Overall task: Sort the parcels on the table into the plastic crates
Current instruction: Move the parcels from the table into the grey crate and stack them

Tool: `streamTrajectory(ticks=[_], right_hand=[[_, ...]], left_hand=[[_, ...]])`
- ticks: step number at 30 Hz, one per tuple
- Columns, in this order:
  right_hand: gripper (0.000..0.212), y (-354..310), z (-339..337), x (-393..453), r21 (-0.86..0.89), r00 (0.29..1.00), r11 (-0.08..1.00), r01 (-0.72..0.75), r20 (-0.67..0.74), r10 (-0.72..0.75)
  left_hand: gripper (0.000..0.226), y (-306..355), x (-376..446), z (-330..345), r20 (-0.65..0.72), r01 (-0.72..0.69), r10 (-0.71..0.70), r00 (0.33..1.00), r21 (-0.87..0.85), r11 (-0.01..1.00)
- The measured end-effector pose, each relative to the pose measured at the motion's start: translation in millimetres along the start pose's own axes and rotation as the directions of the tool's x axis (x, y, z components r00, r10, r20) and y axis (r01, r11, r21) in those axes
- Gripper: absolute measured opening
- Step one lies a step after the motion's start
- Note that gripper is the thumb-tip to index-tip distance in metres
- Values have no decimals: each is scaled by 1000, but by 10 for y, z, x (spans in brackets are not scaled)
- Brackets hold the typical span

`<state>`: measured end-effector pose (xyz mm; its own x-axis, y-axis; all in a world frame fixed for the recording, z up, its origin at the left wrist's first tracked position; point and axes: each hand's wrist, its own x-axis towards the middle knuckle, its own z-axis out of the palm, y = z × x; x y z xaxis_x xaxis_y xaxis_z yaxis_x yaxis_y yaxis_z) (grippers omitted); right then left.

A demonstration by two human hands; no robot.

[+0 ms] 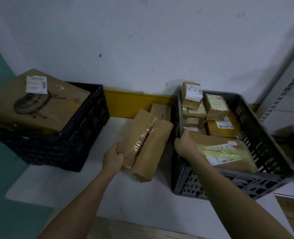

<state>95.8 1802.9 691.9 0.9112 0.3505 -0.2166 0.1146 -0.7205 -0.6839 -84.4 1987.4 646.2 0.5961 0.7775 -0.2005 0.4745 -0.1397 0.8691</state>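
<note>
A long brown taped parcel lies tilted on the white table between two crates. My left hand grips its near left end. My right hand grips the left rim of the grey crate, which sits tilted and holds several brown parcels, one with a yellow-green label. A small box marked in pen stands at the crate's far left corner. The black crate on the left carries a large flat carton across its top.
Another brown parcel lies behind the long one against the yellow strip at the wall. A perforated metal shelf post rises at the right. The table's near edge runs along the bottom, with floor below.
</note>
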Motion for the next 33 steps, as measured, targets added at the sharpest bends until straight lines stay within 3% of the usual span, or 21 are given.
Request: streamTrajectory(ticks=[4, 7, 9, 11, 13, 15, 17, 19, 20, 23, 25, 27, 29, 31, 33], right_hand=[[60, 18, -22, -14, 21, 1000, 1000, 5, 15, -5], [60, -37, -80, -45, 60, 964, 982, 178, -213, -162], [53, -158, -112, -122, 134, 911, 934, 331, -303, -280], [53, -343, -112, -166, 321, 935, 885, 338, -218, -278], [61, -547, -134, -193, 504, 970, 833, 227, -41, -239], [70, -670, -159, -192, 550, 956, 811, 198, 74, -283], [72, -705, -182, -196, 535, 933, 804, 258, 79, -352], [67, -688, -186, -171, 536, 925, 794, 287, 60, -374], [65, -675, -187, -157, 544, 924, 787, 291, 55, -379], [61, -665, -213, -174, 586, 915, 744, 321, 12, -404], [60, -647, -226, -195, 627, 906, 703, 336, -13, -422], [57, -598, -265, -198, 664, 902, 667, 339, -28, -430], [53, -544, -322, -171, 691, 896, 638, 341, -34, -442], [56, -501, -364, -151, 660, 871, 646, 383, -25, -491], [62, -477, -372, -134, 562, 841, 688, 459, -24, -541]], left_hand=[[55, 69, -99, -308, -89, -316, 339, 937, 204, 927], [57, 35, -133, -440, -115, -525, 660, 742, 511, 680], [56, -8, -128, -498, -110, -610, 802, 587, 591, 528], [58, -7, -124, -558, -92, -648, 883, 460, 645, 405], [67, 41, -124, -596, -70, -654, 923, 379, 685, 321], [70, 112, -116, -645, -26, -663, 951, 307, 711, 233], [63, 190, -80, -718, 25, -690, 965, 260, 704, 168], [63, 267, -60, -778, 64, -710, 954, 291, 683, 171], [68, 300, -69, -784, 69, -717, 935, 349, 662, 219], [102, 502, -194, -729, -22, -701, 790, 613, 448, 556], [115, 743, -276, -729, -189, -655, 656, 731, 77, 752], [109, 997, -282, -842, -323, -522, 419, 849, -386, 760], [93, 1147, -175, -1013, -239, -310, 197, 951, -716, 625], [78, 1227, -115, -1150, -88, -137, 112, 990, -804, 579], [64, 1258, -108, -1194, 3, -89, 130, 992, -714, 695]])
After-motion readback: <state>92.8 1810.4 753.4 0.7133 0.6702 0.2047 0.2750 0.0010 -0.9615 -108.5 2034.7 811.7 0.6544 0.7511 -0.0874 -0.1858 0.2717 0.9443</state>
